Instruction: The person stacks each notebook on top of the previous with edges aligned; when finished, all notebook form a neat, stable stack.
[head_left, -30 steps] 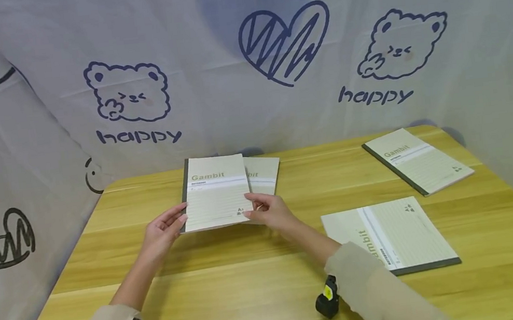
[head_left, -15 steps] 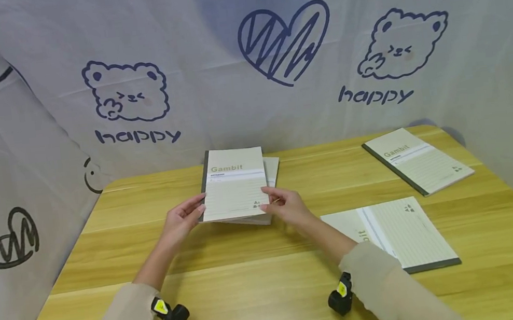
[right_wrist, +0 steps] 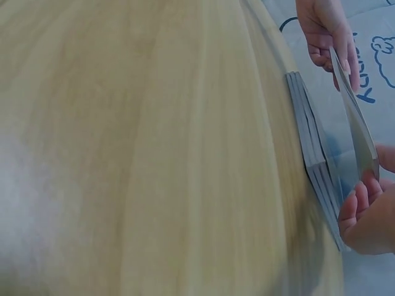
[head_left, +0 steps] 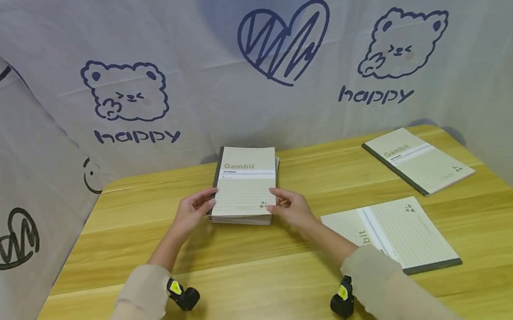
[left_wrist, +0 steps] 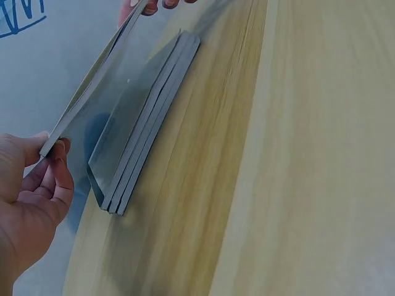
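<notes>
A cream Gambit notebook (head_left: 245, 182) with a dark spine is held by both hands above a small stack of notebooks (head_left: 244, 220) at the table's back. My left hand (head_left: 192, 211) pinches its spine edge, thumb on top and fingers beneath. On the opposite edge, my right hand (head_left: 293, 207) pinches near the lower corner. Both wrist views show a gap between the held notebook (left_wrist: 92, 86) and the stack (left_wrist: 148, 129). In the right wrist view the stack (right_wrist: 315, 148) lies flat on the wood below the lifted notebook (right_wrist: 353, 117).
One more notebook (head_left: 418, 161) lies slanted at the back right of the wooden table (head_left: 252, 296). Another notebook (head_left: 405, 233), turned sideways, lies nearer, partly behind the right sleeve (head_left: 377, 277). A printed cloth (head_left: 210, 81) hangs along the table's back edge.
Both hands have carried the notebook to the right and slightly back, over the stack. It now covers most of the stack in the head view. The two notebooks at the right have not moved.
</notes>
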`<state>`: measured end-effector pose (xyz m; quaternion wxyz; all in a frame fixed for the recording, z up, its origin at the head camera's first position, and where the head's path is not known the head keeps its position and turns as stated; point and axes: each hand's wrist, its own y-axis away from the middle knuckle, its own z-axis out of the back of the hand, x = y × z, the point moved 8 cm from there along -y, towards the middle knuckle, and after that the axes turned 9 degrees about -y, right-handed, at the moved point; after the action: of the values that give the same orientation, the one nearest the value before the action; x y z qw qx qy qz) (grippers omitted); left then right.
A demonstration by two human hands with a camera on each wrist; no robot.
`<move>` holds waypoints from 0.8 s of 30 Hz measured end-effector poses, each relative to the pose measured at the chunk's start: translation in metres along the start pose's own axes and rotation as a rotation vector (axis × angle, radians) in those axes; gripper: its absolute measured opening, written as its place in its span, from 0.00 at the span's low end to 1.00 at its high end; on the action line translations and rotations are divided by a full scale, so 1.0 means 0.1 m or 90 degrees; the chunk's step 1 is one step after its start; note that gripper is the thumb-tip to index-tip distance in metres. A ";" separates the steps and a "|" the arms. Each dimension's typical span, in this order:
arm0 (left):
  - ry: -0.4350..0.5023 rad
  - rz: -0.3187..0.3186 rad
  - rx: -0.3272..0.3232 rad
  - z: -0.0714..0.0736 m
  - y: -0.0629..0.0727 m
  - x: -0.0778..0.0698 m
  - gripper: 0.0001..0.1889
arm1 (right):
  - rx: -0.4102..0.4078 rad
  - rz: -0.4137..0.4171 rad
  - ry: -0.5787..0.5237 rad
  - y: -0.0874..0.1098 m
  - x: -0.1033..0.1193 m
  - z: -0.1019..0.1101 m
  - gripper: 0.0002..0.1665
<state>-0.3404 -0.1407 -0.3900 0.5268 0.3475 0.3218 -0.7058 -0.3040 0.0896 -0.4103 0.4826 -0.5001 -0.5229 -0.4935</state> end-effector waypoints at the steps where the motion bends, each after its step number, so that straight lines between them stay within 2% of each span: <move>1: -0.013 -0.003 0.001 -0.01 -0.01 0.00 0.19 | -0.006 0.000 -0.002 0.00 -0.01 0.00 0.30; 6: -0.048 -0.003 0.003 -0.03 -0.08 0.02 0.18 | -0.028 0.001 -0.010 -0.02 -0.07 -0.01 0.29; 12: -0.059 -0.007 0.005 -0.04 -0.13 0.05 0.17 | -0.053 -0.008 -0.009 -0.04 -0.14 -0.04 0.29; 24: -0.135 0.035 -0.023 -0.05 -0.19 0.12 0.15 | -0.067 0.005 0.000 -0.07 -0.20 -0.06 0.28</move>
<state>-0.3608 -0.1383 -0.4016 0.5832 0.2701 0.2676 -0.7178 -0.3099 0.0825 -0.4299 0.4574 -0.5270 -0.4944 -0.5183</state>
